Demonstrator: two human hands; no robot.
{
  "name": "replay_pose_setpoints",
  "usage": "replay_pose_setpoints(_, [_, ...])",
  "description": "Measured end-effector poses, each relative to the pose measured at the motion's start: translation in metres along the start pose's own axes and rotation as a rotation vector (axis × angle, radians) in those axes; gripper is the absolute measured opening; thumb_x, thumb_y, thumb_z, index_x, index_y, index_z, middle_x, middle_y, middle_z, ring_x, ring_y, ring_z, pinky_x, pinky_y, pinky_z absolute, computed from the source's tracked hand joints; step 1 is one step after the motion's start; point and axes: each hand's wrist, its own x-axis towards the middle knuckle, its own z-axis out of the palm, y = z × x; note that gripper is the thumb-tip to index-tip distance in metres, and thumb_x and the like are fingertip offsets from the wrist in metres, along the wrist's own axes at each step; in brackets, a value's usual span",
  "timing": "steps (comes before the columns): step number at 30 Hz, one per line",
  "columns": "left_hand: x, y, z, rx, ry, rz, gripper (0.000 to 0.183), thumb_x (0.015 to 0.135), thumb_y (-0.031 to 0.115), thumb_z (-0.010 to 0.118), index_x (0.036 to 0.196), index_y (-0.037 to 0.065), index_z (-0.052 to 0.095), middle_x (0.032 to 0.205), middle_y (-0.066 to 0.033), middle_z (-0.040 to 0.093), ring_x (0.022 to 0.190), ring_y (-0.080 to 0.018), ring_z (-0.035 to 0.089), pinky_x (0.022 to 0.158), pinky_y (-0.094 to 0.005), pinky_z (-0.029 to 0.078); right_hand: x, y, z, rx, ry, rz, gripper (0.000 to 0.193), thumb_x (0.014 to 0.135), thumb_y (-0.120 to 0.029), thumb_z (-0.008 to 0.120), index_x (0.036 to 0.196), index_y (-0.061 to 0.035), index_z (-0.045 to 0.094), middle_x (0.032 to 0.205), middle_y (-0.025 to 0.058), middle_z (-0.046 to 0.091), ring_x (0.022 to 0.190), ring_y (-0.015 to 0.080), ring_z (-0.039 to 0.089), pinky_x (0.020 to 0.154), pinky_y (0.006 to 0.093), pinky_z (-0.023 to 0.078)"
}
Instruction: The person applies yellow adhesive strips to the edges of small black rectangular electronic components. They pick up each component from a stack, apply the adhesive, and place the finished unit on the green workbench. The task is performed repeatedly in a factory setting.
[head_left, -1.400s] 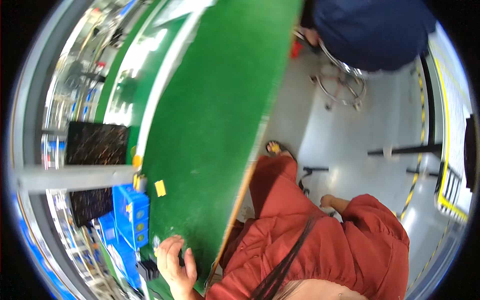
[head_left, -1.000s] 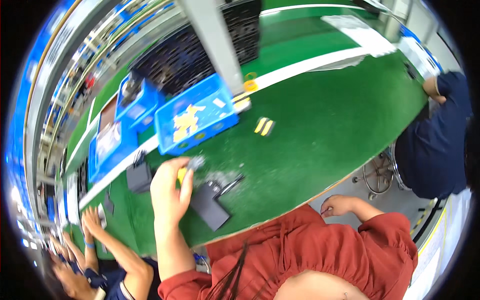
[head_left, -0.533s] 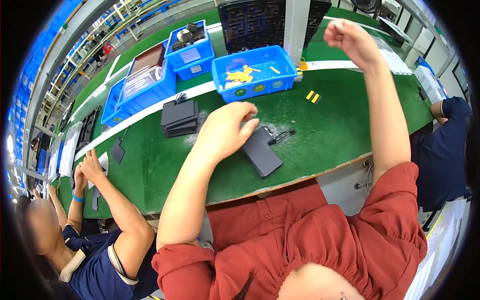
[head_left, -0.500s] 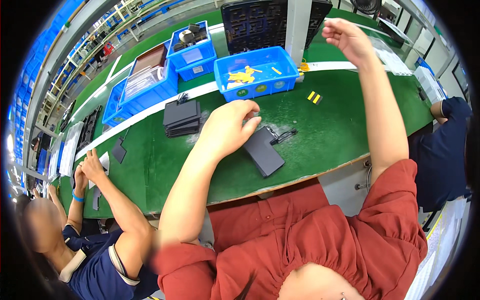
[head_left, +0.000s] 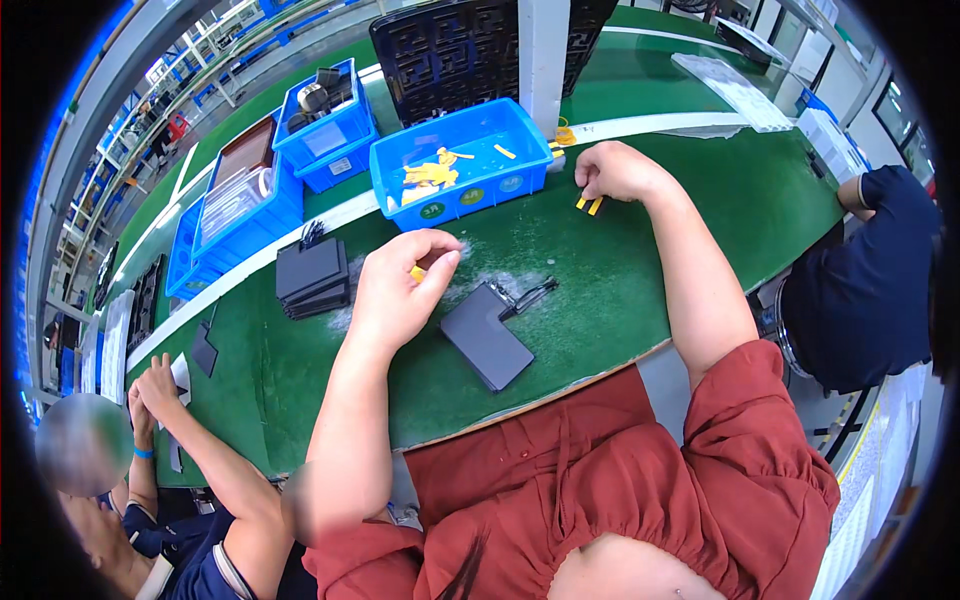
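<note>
My left hand [head_left: 392,295] hovers over the green table with its fingers curled round a small yellow piece [head_left: 417,273], mostly hidden by them. Right of it lies a flat dark grey L-shaped part [head_left: 488,338] with a short black cable [head_left: 535,294] at its upper corner. Further right, my right hand [head_left: 618,172] reaches down with fingers pinched at a small black piece with yellow strips [head_left: 594,208]. The fingertips cover part of that piece, and it still seems to lie on the table. A stack of similar dark grey parts [head_left: 312,275] sits left of my left hand.
Behind my hands stands a blue bin [head_left: 462,203] holding yellow strips [head_left: 432,172]. More blue bins [head_left: 240,225] line the back left, and a black tray [head_left: 445,55] leans behind a white post [head_left: 543,65]. One co-worker [head_left: 190,540] sits at left, another [head_left: 860,285] at right.
My right hand has come down from its raised place to the black piece with yellow strips. A yellow piece now shows in my left hand. The view has shifted slightly.
</note>
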Motion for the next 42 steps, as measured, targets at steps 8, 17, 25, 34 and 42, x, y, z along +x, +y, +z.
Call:
replay_pose_setpoints(8, [0.002,-0.010,0.000,0.020,-0.018,-0.034,0.015,0.079,0.009,0.064,0.092,0.002,0.065,0.084,-0.0094,0.066,0.075,-0.0165,0.064,0.069,-0.0279,0.050,0.001,-0.007,-0.005,-0.063,-0.117,-0.013,0.019,0.064,-0.007,0.076,0.076,-0.0035,0.062,0.076,0.0091,0.064,0.073,0.0217,0.061,0.064,0.0331,0.047])
replay_pose_setpoints(17, [-0.001,-0.010,0.001,-0.035,0.013,-0.081,0.016,0.082,0.013,0.064,0.091,0.001,0.065,0.080,-0.0052,0.065,0.074,-0.0120,0.062,0.069,-0.0255,0.048,-0.022,-0.037,-0.010,0.665,-0.062,-0.235,0.011,0.077,-0.002,0.065,0.087,-0.0009,0.065,0.071,0.0053,0.064,0.059,0.0101,0.060,0.054,0.0226,0.049])
replay_pose_setpoints(25, [-0.001,-0.002,0.012,-0.341,0.233,-0.149,0.023,0.080,0.016,0.069,0.097,0.001,0.063,0.079,-0.0062,0.065,0.069,-0.0112,0.061,0.062,-0.0242,0.048,-0.034,-0.131,0.058,1.590,-0.223,-0.310,0.010,0.081,-0.010,0.069,0.084,-0.0061,0.060,0.088,0.0044,0.063,0.084,0.0143,0.061,0.083,0.0295,0.048])
replay_pose_setpoints(34, [-0.001,-0.009,0.012,-0.718,0.343,-0.157,0.007,0.085,0.007,0.064,0.090,0.002,0.060,0.078,-0.0003,0.060,0.066,-0.0043,0.053,0.055,-0.0183,0.040,-0.029,-0.129,0.076,1.476,-0.195,-0.317,0.022,0.079,-0.008,0.070,0.098,-0.0007,0.064,0.094,0.0048,0.063,0.083,0.0119,0.059,0.081,0.0267,0.048])
replay_pose_setpoints(42, [-0.002,-0.010,0.002,-0.409,0.139,-0.155,0.020,0.081,0.002,0.064,0.098,0.003,0.055,0.078,-0.0027,0.060,0.069,-0.0070,0.056,0.063,-0.0211,0.046,-0.035,-0.119,0.048,0.696,0.187,-0.632,0.023,0.079,-0.008,0.067,0.100,0.0006,0.064,0.093,0.0058,0.063,0.080,0.0117,0.060,0.075,0.0246,0.049])
